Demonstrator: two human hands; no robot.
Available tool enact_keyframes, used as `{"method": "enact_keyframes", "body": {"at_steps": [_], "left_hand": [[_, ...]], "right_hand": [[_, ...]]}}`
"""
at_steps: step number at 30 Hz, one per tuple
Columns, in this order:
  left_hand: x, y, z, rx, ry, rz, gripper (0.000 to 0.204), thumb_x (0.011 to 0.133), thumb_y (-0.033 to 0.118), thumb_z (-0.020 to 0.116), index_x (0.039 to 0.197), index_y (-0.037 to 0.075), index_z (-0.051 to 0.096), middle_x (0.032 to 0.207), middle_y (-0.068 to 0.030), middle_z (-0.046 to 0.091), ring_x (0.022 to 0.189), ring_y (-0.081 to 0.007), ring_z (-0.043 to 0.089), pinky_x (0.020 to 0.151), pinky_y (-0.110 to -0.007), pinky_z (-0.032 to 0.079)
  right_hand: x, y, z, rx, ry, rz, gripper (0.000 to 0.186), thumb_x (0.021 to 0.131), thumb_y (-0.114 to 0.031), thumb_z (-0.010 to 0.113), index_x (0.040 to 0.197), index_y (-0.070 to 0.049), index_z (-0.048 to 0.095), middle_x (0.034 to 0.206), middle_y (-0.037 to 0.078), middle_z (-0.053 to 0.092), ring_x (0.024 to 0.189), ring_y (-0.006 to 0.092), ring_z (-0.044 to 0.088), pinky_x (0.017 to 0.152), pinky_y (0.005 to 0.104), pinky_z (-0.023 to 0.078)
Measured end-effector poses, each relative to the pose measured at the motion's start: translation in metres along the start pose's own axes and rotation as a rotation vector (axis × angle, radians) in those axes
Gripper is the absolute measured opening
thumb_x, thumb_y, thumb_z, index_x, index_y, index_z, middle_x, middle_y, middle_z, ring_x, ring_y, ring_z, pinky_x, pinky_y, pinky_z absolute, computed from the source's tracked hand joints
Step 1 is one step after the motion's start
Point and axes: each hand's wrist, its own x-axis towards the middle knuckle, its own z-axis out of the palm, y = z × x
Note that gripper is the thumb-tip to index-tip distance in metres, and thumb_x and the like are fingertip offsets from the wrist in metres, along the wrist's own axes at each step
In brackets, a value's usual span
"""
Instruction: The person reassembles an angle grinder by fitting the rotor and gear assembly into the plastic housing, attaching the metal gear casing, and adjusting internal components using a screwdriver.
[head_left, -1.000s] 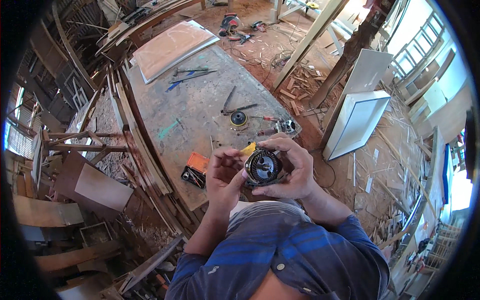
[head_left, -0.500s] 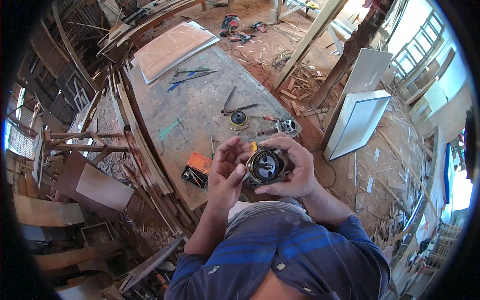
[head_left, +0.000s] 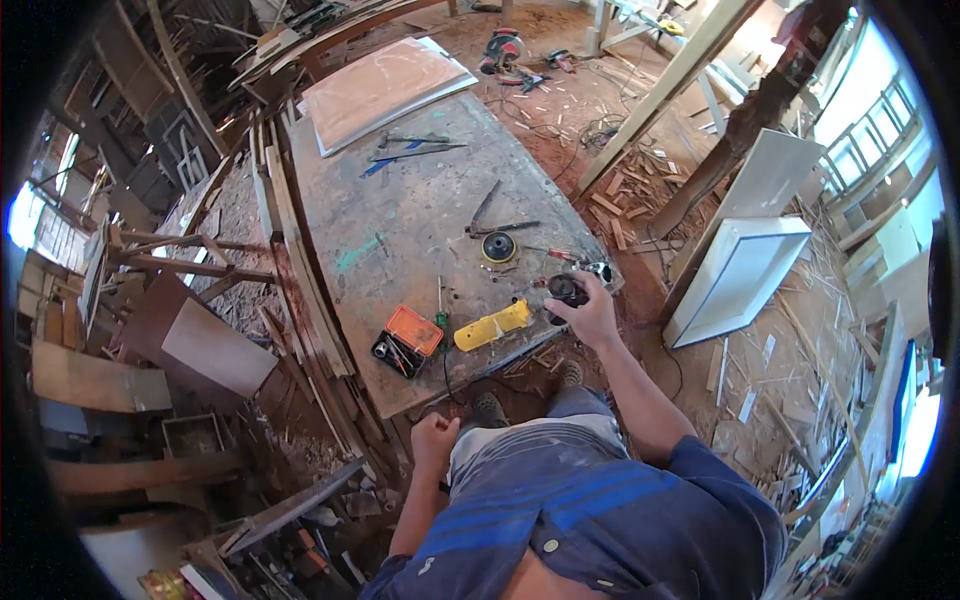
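Observation:
My right hand (head_left: 590,312) grips a dark, round gear housing (head_left: 566,291) at the worktable's near right side. Right beside it lies a silver metal tool head (head_left: 600,271). My left hand (head_left: 436,440) is low by my waist, off the table, its fingers curled closed; anything inside them is hidden. Between the hands a yellow tool casing (head_left: 491,326) rests on the table. An open orange and black case (head_left: 410,338) of small tools sits to its left, with a green-handled screwdriver (head_left: 441,318) close by. Farther back lies a round black backing pad (head_left: 497,247) with a yellow edge.
The worktable (head_left: 400,230) holds long-handled pliers (head_left: 490,215) and, farther off, thin dark tools (head_left: 415,150) and a stack of sheets (head_left: 385,90). Long planks (head_left: 300,260) run along its left side. A white tray-like panel (head_left: 735,280) leans at the right. Wood scraps litter the floor.
My hands have parted. The right one has carried the gear housing forward to the table's right side; the left has dropped toward my waist and closed. The yellow casing now shows fully.

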Motion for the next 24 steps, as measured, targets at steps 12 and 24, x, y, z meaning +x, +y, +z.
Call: {"method": "enact_keyframes", "body": {"at_steps": [12,24], "left_hand": [[-0.22,-0.132,0.075,0.711,-0.477,-0.149,0.028,0.093,0.033,0.079,0.088,0.005,0.079,0.088,-0.017,0.079,0.082,-0.0344,0.077,0.072,-0.047,0.058],[-0.25,-0.073,0.103,0.293,-0.353,-0.678,0.034,0.094,0.036,0.077,0.085,0.003,0.078,0.086,-0.0235,0.076,0.081,-0.0381,0.076,0.074,-0.051,0.057]], "right_hand": [[0.099,0.127,0.132,-0.382,-0.527,-0.153,0.059,0.077,-0.028,0.089,0.128,-0.008,0.067,0.121,0.022,0.075,0.115,0.044,0.07,0.1,0.0512,0.057],[0.112,0.144,0.145,-0.496,-0.692,-0.085,0.07,0.082,-0.027,0.086,0.147,-0.014,0.062,0.143,0.02,0.065,0.14,0.0423,0.055,0.115,0.0569,0.047]]}}
